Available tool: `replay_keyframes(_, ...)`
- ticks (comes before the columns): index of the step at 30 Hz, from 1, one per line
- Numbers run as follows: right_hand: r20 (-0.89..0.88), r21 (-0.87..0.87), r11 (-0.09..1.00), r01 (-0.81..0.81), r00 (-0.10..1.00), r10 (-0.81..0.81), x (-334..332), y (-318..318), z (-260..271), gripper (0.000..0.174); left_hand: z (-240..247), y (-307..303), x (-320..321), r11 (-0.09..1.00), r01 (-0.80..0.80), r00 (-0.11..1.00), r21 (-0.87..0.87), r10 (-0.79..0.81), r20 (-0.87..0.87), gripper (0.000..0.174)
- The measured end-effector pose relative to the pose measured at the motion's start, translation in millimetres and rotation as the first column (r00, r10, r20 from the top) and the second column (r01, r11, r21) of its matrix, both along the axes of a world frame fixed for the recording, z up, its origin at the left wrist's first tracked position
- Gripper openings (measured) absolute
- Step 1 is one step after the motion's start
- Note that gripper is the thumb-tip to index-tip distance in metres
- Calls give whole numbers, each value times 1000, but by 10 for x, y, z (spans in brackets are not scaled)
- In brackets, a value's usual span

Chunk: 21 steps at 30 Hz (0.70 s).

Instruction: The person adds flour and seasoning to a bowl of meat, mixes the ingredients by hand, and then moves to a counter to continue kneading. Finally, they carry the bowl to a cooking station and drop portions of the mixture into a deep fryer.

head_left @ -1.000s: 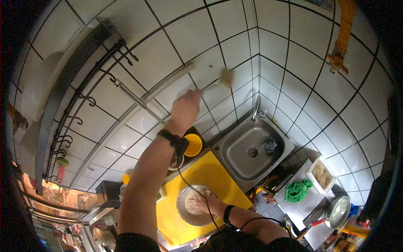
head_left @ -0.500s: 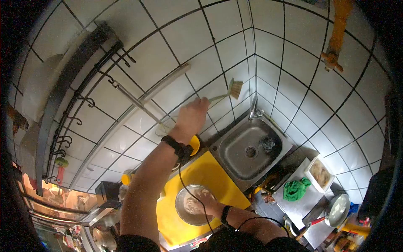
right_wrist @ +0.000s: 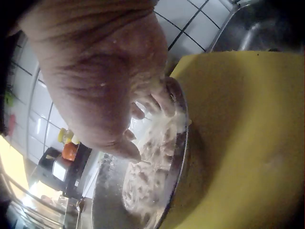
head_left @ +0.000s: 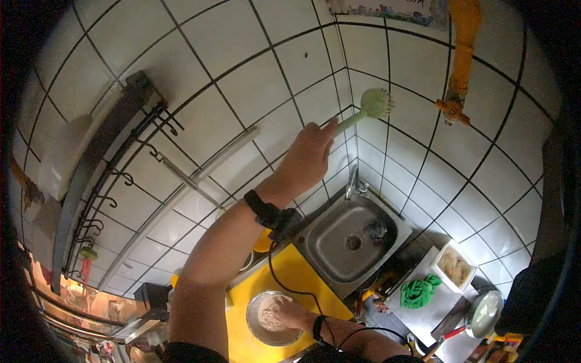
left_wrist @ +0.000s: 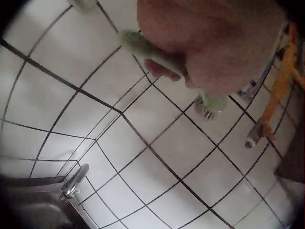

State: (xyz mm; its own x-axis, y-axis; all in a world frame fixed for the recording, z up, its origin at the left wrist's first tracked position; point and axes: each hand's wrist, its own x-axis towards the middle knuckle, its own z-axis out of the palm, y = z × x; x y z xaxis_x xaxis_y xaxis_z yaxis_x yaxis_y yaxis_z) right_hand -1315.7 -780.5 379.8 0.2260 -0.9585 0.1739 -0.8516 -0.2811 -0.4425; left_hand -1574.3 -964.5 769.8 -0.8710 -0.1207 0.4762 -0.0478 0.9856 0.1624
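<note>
My left hand (head_left: 305,154) grips the handle of a pale green brush (head_left: 374,103), raised in front of the tiled corner. In the left wrist view, the fingers of that hand (left_wrist: 214,43) wrap the handle, and the bristled brush head (left_wrist: 213,102) shows past them. Down in a metal bowl (head_left: 254,330), my right hand (head_left: 293,313) touches pale, wet food pieces (head_left: 269,314). The right wrist view shows this hand (right_wrist: 102,81) with fingers spread and slightly bent over the coated pieces (right_wrist: 143,186); some fingertips are hidden in the mixture.
The bowl stands on a yellow board (head_left: 315,296). Behind it is a steel sink (head_left: 330,260) with a faucet (head_left: 353,183). To the right are a green cloth (head_left: 417,292), a white container (head_left: 454,266) and a pan (head_left: 486,314). A hook rack (head_left: 115,175) hangs left; an orange pipe (head_left: 463,54) runs above.
My left hand has moved the brush rightward toward the wall corner, and the brush head has turned, its back now showing. The head view has shifted. My right hand stays in the bowl.
</note>
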Motion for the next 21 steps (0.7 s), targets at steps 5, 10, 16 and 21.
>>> replay_keyframes(5, -30, 24, 998, -58, 998, 59, 0, -32, -150, 40, 264, 65, -96, 964, -74, 997, -256, 63, -47, 70)
replay_keyframes(10, 101, -220, 965, -145, 980, 171, 81, -103, -538, 37, 560, 203, -365, 926, -201, 974, -320, 155, -164, 75)
replay_keyframes(16, -146, 74, 973, -218, 963, 227, -79, -31, -9, 41, 541, -517, -1215, 889, -388, 904, -244, 315, -290, 44)
replay_keyframes(21, 172, -129, 988, -88, 979, 110, 28, 42, -145, 41, 475, 26, -1182, 816, -448, 884, -364, 466, -42, 44)
